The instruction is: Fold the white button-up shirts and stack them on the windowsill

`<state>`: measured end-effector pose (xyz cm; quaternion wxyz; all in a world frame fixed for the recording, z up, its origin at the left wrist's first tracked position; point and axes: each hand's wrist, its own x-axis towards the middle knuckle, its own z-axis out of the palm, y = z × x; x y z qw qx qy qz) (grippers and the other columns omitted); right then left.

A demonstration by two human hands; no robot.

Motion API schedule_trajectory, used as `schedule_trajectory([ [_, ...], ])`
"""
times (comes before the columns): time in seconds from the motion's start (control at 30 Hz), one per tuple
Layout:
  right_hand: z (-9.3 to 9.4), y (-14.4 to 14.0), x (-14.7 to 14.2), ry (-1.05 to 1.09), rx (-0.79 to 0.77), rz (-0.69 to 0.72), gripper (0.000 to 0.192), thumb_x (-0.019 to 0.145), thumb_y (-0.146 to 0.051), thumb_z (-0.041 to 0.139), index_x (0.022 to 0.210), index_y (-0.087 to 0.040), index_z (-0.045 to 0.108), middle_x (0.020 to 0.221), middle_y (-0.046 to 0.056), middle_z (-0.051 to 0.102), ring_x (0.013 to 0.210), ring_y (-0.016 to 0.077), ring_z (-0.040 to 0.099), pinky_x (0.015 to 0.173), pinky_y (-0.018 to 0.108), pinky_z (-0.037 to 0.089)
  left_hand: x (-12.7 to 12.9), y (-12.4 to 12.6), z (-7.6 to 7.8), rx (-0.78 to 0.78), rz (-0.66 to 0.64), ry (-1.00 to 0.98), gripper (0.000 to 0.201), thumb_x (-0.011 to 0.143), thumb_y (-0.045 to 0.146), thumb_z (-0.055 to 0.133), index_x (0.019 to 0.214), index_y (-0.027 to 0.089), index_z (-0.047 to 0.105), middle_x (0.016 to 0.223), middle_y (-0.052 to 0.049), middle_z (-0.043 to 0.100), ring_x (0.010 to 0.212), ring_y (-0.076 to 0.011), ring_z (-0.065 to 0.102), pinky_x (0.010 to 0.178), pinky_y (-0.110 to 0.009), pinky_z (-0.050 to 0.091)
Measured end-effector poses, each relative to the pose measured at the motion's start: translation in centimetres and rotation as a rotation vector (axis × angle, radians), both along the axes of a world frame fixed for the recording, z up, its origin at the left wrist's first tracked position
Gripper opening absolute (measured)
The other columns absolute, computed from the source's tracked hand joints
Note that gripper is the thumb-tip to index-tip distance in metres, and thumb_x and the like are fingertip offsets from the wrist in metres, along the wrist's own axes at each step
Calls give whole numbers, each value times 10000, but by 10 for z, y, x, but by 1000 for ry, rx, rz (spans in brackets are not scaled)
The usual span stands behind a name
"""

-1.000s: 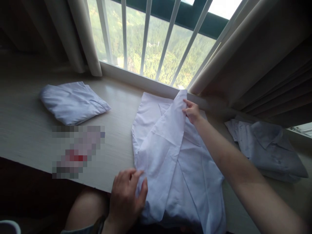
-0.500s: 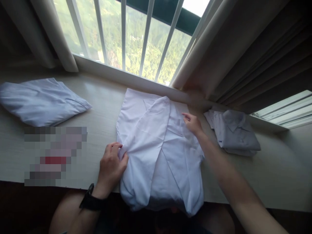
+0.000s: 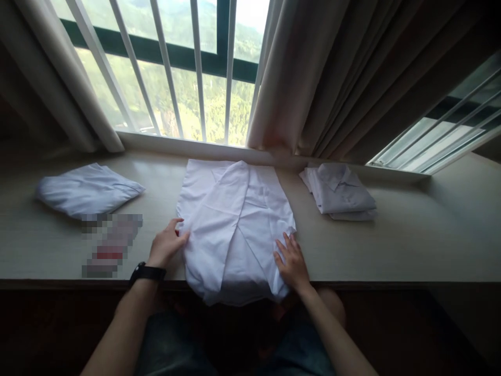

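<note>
A white shirt point(image 3: 219, 219) lies face down or folded inward, its sides overlapping in the middle and its near end hanging over the counter's front edge. My left hand point(image 3: 167, 244), a black watch on its wrist, rests at the shirt's left edge, thumb and fingers apart and touching the cloth. On the right side of the shirt, my right hand point(image 3: 291, 261) lies with its fingers spread over the fabric. Neither hand lifts the cloth.
A folded white shirt pile point(image 3: 340, 190) with a collar sits to the right. Another folded white garment point(image 3: 90, 190) lies left, above a blurred-out item point(image 3: 111, 248). Behind the pale counter point(image 3: 410, 240) are a barred window point(image 3: 176, 78) and grey curtains point(image 3: 289, 78).
My right hand has come down from the shirt's upper right to its lower right side, fingers now spread. My left hand stays by the left edge. The view has tilted up.
</note>
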<state>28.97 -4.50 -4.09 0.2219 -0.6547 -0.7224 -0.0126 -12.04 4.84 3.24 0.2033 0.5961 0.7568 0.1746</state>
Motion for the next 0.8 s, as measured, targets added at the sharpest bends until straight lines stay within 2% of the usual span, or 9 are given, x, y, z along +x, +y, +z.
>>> schedule_trajectory([
  [0.07,-6,3,2,49,32,-36,461,990,-315,413,1361,-115,598,1526,152,446,1472,311,318,1177,523,337,0,0,3,-51,-54,40,447,819,426,574,1235,274,632,909,-53,695,925,-273,664,846,-351,495],
  [0.13,-14,3,3,101,63,-84,473,983,-272,380,1352,-67,594,1476,180,500,1441,295,376,1181,503,339,1,-3,3,-23,-38,87,426,841,341,537,1241,240,643,964,-86,696,964,-275,659,867,-356,495],
  [0.27,-20,4,3,170,90,-130,467,947,-251,403,1314,-63,624,1420,188,555,1398,297,436,1176,495,355,23,-24,0,276,49,279,494,871,250,486,1342,142,585,1282,-202,589,1172,-315,579,971,-434,472],
  [0.37,-6,11,4,151,146,-116,466,928,-261,442,1332,-112,618,1471,149,513,1435,298,380,1171,493,363,56,-47,-7,418,-104,373,504,930,335,464,1404,194,556,1487,-190,451,1371,-363,417,1094,-536,365],
  [0.47,10,29,12,54,154,-112,524,923,-277,476,1431,-162,534,1584,112,365,1499,322,241,1196,549,282,85,-66,-18,367,-273,410,537,943,413,477,1463,284,510,1590,-131,354,1478,-398,242,1160,-622,209],
  [0.53,13,43,23,26,85,-112,534,927,-289,481,1448,-179,516,1594,111,347,1492,328,256,1195,560,267,94,-72,-25,298,-331,398,558,945,448,477,1483,300,487,1601,-118,345,1490,-403,218,1170,-632,162],
  [0.67,-5,62,49,79,-27,-41,476,958,-256,386,1365,-118,589,1480,155,502,1396,259,441,1183,460,340,93,-73,-32,251,-370,368,575,955,487,448,1503,311,455,1614,-110,324,1496,-402,211,1177,-633,115],
  [0.8,-22,64,60,114,55,-52,494,969,-244,339,1358,-49,574,1435,202,534,1372,263,470,1173,468,365,89,-73,-31,259,-411,358,552,960,485,447,1499,370,441,1623,-90,310,1505,-399,191,1173,-641,92],
])
